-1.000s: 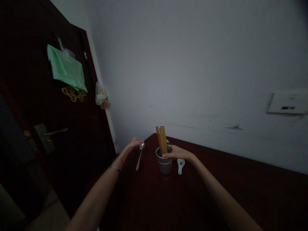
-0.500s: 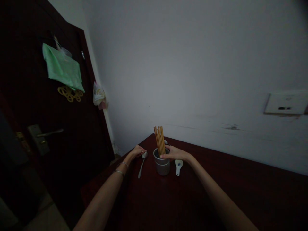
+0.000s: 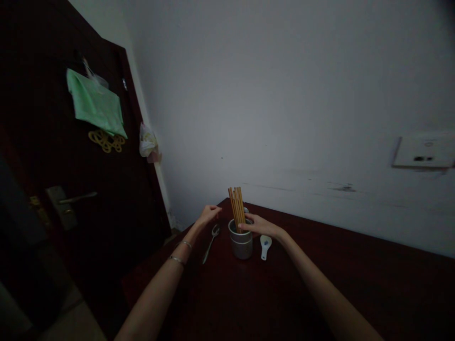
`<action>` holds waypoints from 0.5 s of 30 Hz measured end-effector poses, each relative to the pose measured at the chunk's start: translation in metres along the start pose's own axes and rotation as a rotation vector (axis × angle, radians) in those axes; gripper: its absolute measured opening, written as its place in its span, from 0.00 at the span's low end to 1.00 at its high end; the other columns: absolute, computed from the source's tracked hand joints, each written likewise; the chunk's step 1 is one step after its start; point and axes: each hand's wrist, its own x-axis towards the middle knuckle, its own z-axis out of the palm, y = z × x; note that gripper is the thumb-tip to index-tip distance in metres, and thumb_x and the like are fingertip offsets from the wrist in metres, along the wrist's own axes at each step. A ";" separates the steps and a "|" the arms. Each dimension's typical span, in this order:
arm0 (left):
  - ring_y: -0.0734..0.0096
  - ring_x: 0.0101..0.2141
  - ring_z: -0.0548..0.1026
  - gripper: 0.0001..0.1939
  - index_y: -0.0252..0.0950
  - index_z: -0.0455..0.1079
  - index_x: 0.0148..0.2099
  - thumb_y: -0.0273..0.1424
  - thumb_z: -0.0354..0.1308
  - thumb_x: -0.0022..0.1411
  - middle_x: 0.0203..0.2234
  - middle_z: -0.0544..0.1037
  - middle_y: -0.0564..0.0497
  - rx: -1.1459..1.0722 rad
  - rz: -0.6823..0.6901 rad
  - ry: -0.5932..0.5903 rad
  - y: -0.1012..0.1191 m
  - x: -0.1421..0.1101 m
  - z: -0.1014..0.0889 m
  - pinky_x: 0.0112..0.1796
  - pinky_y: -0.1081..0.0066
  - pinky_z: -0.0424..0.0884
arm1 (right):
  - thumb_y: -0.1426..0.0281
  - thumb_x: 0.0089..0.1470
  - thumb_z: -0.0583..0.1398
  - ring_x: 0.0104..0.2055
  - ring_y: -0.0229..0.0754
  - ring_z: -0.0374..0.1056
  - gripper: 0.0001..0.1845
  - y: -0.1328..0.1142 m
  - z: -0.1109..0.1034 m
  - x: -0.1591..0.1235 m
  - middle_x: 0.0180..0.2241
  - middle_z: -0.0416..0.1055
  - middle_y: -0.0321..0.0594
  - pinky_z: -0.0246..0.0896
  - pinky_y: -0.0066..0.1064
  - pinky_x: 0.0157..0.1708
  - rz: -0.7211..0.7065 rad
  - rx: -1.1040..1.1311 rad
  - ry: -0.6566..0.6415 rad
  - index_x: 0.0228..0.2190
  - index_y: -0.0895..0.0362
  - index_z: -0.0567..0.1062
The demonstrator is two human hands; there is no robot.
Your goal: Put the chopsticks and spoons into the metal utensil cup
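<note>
A grey cup (image 3: 241, 245) stands on the dark red table (image 3: 320, 289) near its far left corner, with a bundle of wooden chopsticks (image 3: 236, 207) upright in it. My right hand (image 3: 259, 225) rests on the cup's rim and pinches the chopsticks near their base. My left hand (image 3: 209, 214) hovers just left of the cup with fingers loosely apart and nothing in it. Below that hand a metal spoon (image 3: 211, 242) lies on the table. A white ceramic spoon (image 3: 265, 246) lies right of the cup.
A dark door (image 3: 71, 189) with a metal handle (image 3: 71, 199) stands on the left, with a green bag (image 3: 95, 102) hanging on it. The white wall (image 3: 284, 94) runs close behind the table and carries a socket plate (image 3: 424, 150) at right.
My left hand has put the metal spoon down on the table, let go of it and risen toward the cup. My right hand stays on the chopsticks.
</note>
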 end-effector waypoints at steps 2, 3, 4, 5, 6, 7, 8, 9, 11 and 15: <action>0.78 0.17 0.64 0.17 0.29 0.69 0.33 0.40 0.52 0.53 0.19 0.70 0.49 -0.087 0.066 -0.059 0.022 -0.008 0.005 0.17 0.77 0.57 | 0.53 0.43 0.58 0.40 0.44 0.66 0.34 -0.001 0.001 0.000 0.45 0.66 0.47 0.63 0.26 0.26 -0.014 0.008 -0.006 0.49 0.57 0.62; 0.76 0.20 0.67 0.18 0.29 0.69 0.35 0.41 0.52 0.53 0.24 0.72 0.46 -0.139 0.081 -0.139 0.031 -0.012 0.008 0.19 0.76 0.61 | 0.53 0.43 0.58 0.40 0.44 0.66 0.33 -0.001 0.001 0.000 0.45 0.66 0.47 0.63 0.26 0.26 -0.021 0.007 -0.010 0.49 0.56 0.62; 0.74 0.24 0.69 0.19 0.28 0.69 0.36 0.42 0.52 0.53 0.28 0.73 0.43 -0.182 0.099 -0.215 0.039 -0.015 0.012 0.22 0.74 0.64 | 0.53 0.43 0.59 0.40 0.44 0.66 0.33 -0.001 0.001 0.000 0.45 0.66 0.46 0.63 0.26 0.25 -0.026 0.003 -0.011 0.49 0.56 0.62; 0.72 0.26 0.70 0.20 0.28 0.70 0.38 0.41 0.54 0.52 0.31 0.74 0.42 -0.214 0.115 -0.282 0.044 -0.019 0.015 0.25 0.73 0.66 | 0.53 0.43 0.59 0.41 0.44 0.66 0.33 -0.001 0.000 0.000 0.45 0.66 0.46 0.63 0.26 0.26 -0.029 -0.002 -0.011 0.49 0.56 0.62; 0.71 0.28 0.71 0.20 0.28 0.70 0.39 0.41 0.55 0.51 0.32 0.74 0.42 -0.230 0.129 -0.328 0.047 -0.021 0.019 0.27 0.72 0.67 | 0.53 0.43 0.59 0.41 0.44 0.66 0.33 -0.001 0.000 0.000 0.45 0.67 0.45 0.63 0.26 0.26 -0.028 -0.009 -0.008 0.49 0.55 0.62; 0.71 0.29 0.72 0.20 0.27 0.70 0.39 0.40 0.57 0.50 0.32 0.74 0.42 -0.230 0.134 -0.350 0.049 -0.022 0.023 0.29 0.72 0.67 | 0.53 0.43 0.59 0.41 0.44 0.66 0.33 -0.001 0.000 0.000 0.45 0.67 0.45 0.63 0.26 0.26 -0.024 -0.017 -0.003 0.49 0.56 0.62; 0.70 0.29 0.72 0.20 0.27 0.71 0.38 0.39 0.59 0.48 0.31 0.75 0.42 -0.220 0.130 -0.355 0.049 -0.023 0.026 0.29 0.72 0.67 | 0.53 0.43 0.59 0.41 0.44 0.66 0.33 -0.001 0.000 0.000 0.45 0.67 0.45 0.63 0.27 0.26 -0.019 -0.022 0.002 0.48 0.56 0.63; 0.70 0.28 0.72 0.19 0.27 0.71 0.37 0.38 0.60 0.47 0.30 0.75 0.42 -0.206 0.116 -0.348 0.048 -0.022 0.029 0.30 0.72 0.67 | 0.53 0.43 0.59 0.40 0.44 0.66 0.33 -0.001 0.000 0.000 0.44 0.68 0.45 0.63 0.27 0.27 -0.014 -0.024 0.005 0.48 0.56 0.63; 0.70 0.27 0.73 0.19 0.26 0.72 0.34 0.39 0.61 0.45 0.28 0.76 0.42 -0.182 0.086 -0.333 0.046 -0.021 0.031 0.29 0.72 0.66 | 0.53 0.44 0.58 0.40 0.44 0.67 0.32 -0.002 0.001 -0.001 0.43 0.68 0.45 0.63 0.27 0.27 -0.008 -0.023 0.009 0.47 0.57 0.63; 0.70 0.26 0.73 0.20 0.27 0.73 0.33 0.40 0.62 0.45 0.27 0.77 0.42 -0.182 0.078 -0.335 0.045 -0.022 0.027 0.28 0.72 0.66 | 0.53 0.44 0.58 0.40 0.44 0.67 0.31 -0.003 0.003 -0.001 0.43 0.69 0.45 0.63 0.29 0.28 -0.015 -0.027 0.010 0.47 0.57 0.64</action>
